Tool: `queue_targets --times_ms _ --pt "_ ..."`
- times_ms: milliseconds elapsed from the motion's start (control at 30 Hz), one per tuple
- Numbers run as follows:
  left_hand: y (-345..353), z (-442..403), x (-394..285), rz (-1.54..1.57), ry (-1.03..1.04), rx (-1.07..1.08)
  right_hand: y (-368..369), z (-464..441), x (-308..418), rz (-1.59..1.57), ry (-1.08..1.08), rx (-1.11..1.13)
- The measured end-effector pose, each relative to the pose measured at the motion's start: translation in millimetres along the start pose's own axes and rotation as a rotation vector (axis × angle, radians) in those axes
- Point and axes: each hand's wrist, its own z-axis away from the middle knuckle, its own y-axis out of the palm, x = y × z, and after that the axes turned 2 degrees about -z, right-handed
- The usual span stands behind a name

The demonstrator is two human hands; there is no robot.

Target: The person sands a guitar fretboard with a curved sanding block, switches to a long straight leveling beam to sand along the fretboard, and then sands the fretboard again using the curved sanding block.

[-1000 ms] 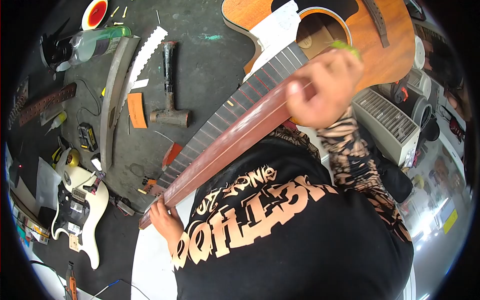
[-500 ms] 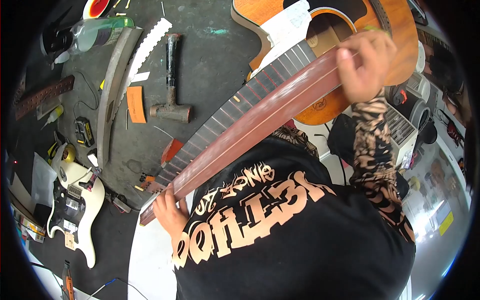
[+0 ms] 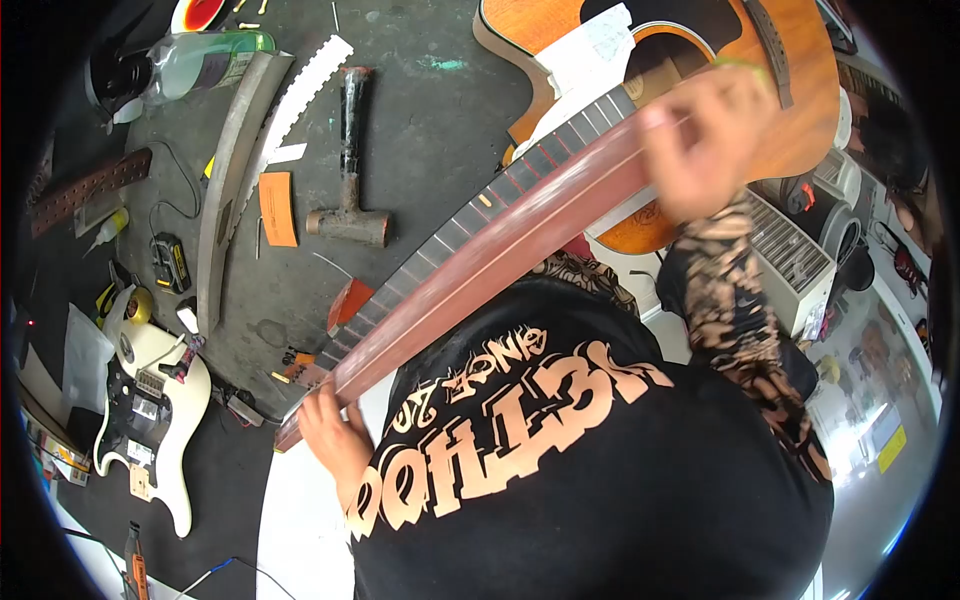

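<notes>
A long reddish-brown sanding beam point(image 3: 480, 262), whitish with dust along its side, lies slantwise along the guitar's dark fretboard point(image 3: 440, 240). My left hand point(image 3: 335, 432) is closed around the beam's lower-left end. Motion blurs my right hand point(image 3: 705, 145), which grips the beam near its upper-right end, thumb on the near side. Under the beam, the acoustic guitar's orange-brown body point(image 3: 815, 70) shows at the upper right, with white paper point(image 3: 590, 48) on its top beside the soundhole. The beam hides part of the fretboard.
Left of the neck lie a hammer point(image 3: 350, 215), an orange packet point(image 3: 278, 210) and a curved grey bar point(image 3: 225, 200). A spray bottle point(image 3: 205, 68) lies beyond. A white electric guitar body point(image 3: 185, 420) is at lower left; a white slatted appliance point(image 3: 785, 260) stands on the right.
The sanding beam has slid slightly down-left along the fretboard. My right hand has moved left and down with it; my left hand has shifted a little the same way.
</notes>
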Motion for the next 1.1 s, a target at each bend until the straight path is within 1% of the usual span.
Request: queue_targets --times_ms 33,100,133,167,267,300,367,400,433,500,533,567,600,633,700,733,767,833,867,900,967,1000,1033,1067,1100 --pt "2 3 12 -0.019 -0.071 0.001 7 4 26 0.001 0.003 0.002" --pt "8 13 42 -0.011 -0.126 0.005 18 10 62 -0.136 0.06 -0.028" --pt "5 11 39 -0.041 -0.081 0.002 13 9 58 -0.113 0.047 0.017" --pt "2 10 32 -0.044 -0.079 0.006 7 6 48 -0.113 0.052 0.019" --pt "-6 -5 -4 -0.015 0.04 0.007 -9 -12 -9 0.034 -0.036 0.061" --pt "-7 -7 -4 -0.01 0.036 0.01 -7 -10 -9 0.033 -0.04 0.066" --pt "-9 -9 -3 -0.003 0.02 -0.006 0 -8 2 0.056 0.017 0.019" --pt "-3 -4 13 -0.021 -0.033 -0.022 7 -4 22 0.028 -0.028 0.024" --pt "0 2 32 -0.037 -0.115 0.041 13 -1 39 0.031 -0.026 0.02" --pt "-1 5 44 -0.065 -0.117 0.055 20 6 66 -0.094 0.094 -0.001" --pt "-2 1 39 -0.067 -0.114 0.051 14 2 57 -0.064 0.069 0.038" --pt "-3 -4 27 -0.072 -0.069 0.042 9 -3 38 -0.013 0.014 0.061" --pt "-6 -6 16 -0.078 -0.025 0.038 3 -10 8 0.022 -0.025 0.046" --pt "-11 -13 3 -0.076 -0.025 0.04 0 -16 -11 0.057 -0.068 0.028" --pt "-23 -22 -17 -0.039 0.041 0.014 -4 -20 -6 0.077 -0.053 0.057" --pt "-19 -20 -9 -0.029 0.023 0.01 -6 -21 -4 0.103 -0.039 0.081" --pt "-18 -16 2 -0.036 -0.074 0.058 10 -16 9 0.058 -0.064 -0.008" --pt "-15 -8 32 -0.107 -0.116 0.074 19 -8 66 -0.026 0.077 0.017" --pt "-14 -5 38 -0.119 -0.136 0.095 19 -8 63 -0.026 0.083 0.013" --pt "-11 -3 42 -0.125 -0.134 0.096 17 -9 55 -0.028 0.041 0.03" --pt "-14 -10 19 -0.115 -0.036 0.047 8 -16 23 0.021 -0.03 0.08" --pt "-21 -17 3 -0.073 0.007 0.038 -1 -21 4 0.048 -0.009 0.105" --pt "-24 -20 1 -0.069 0.001 0.04 -6 -25 -4 0.073 0.011 0.13" --pt "-27 -22 -1 -0.062 0.005 0.039 -1 -23 0 0.069 0.003 0.133" --pt "-27 -24 -2 -0.054 0.014 0.035 8 -19 10 0.07 -0.013 0.067"
